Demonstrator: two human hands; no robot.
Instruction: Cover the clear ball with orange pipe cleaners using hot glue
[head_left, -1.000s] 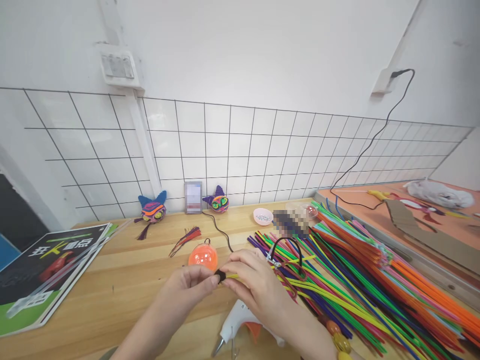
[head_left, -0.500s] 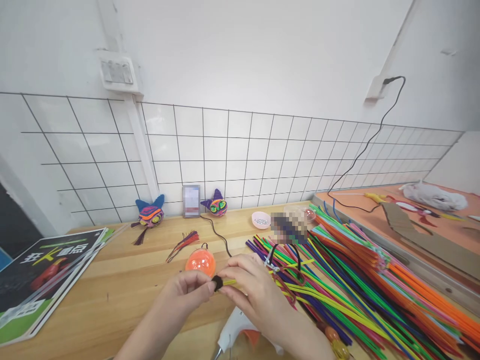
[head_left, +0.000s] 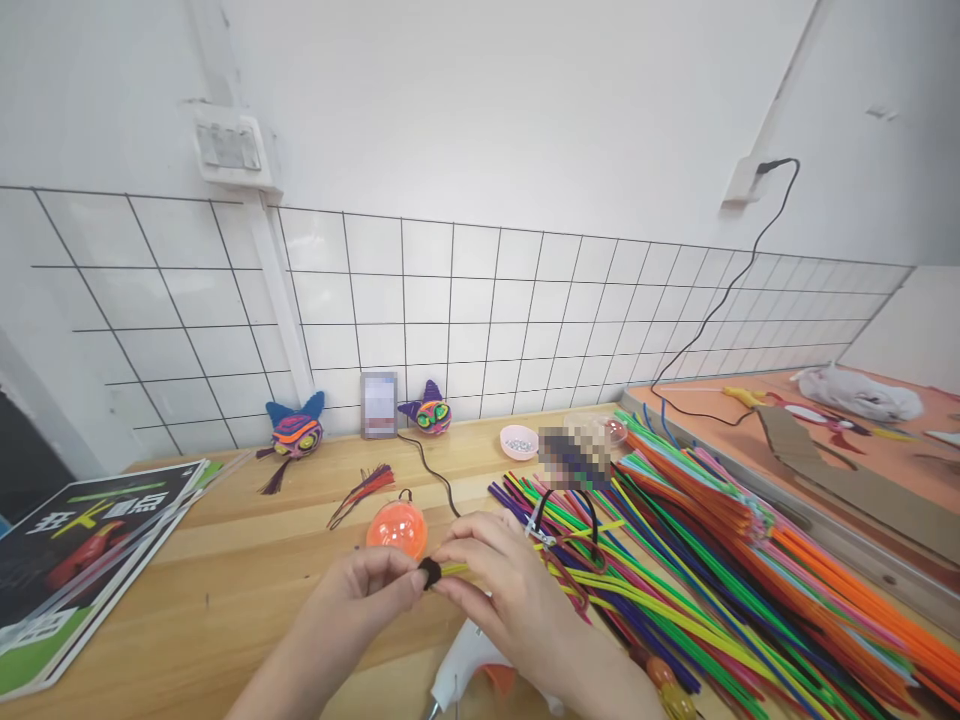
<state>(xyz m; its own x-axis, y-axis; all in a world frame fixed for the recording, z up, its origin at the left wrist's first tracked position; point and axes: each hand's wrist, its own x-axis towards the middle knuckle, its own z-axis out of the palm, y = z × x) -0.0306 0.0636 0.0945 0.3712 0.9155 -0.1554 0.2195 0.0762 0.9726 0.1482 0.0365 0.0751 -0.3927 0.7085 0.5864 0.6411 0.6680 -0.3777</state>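
Observation:
My left hand [head_left: 371, 592] pinches a small black fuzzy coil [head_left: 430, 574], seemingly wound pipe cleaner, between thumb and forefinger. From its right side a yellow pipe cleaner [head_left: 453, 569] runs into my right hand [head_left: 514, 580], whose thumb and fingers are closed on it. Just behind the coil rests a shiny orange ball [head_left: 397, 528] with a small dark loop on top. Below my right hand lies a white glue gun [head_left: 459, 665] with an orange trigger, partly covered by that hand and forearm.
Many coloured pipe cleaners [head_left: 675, 560] spread across the right. At the back are two cat-like ornaments, blue-eared [head_left: 297, 428] and purple-eared [head_left: 429, 412], a phone [head_left: 379, 405] and a pink bowl [head_left: 519, 442]. Red-and-dark threads [head_left: 364, 492] lie mid-table; magazines [head_left: 97, 570] sit at left.
The view has shifted slightly. Both hands keep nearly the same pose, with the black coil still between the left fingertips and the yellow pipe cleaner in the right hand.

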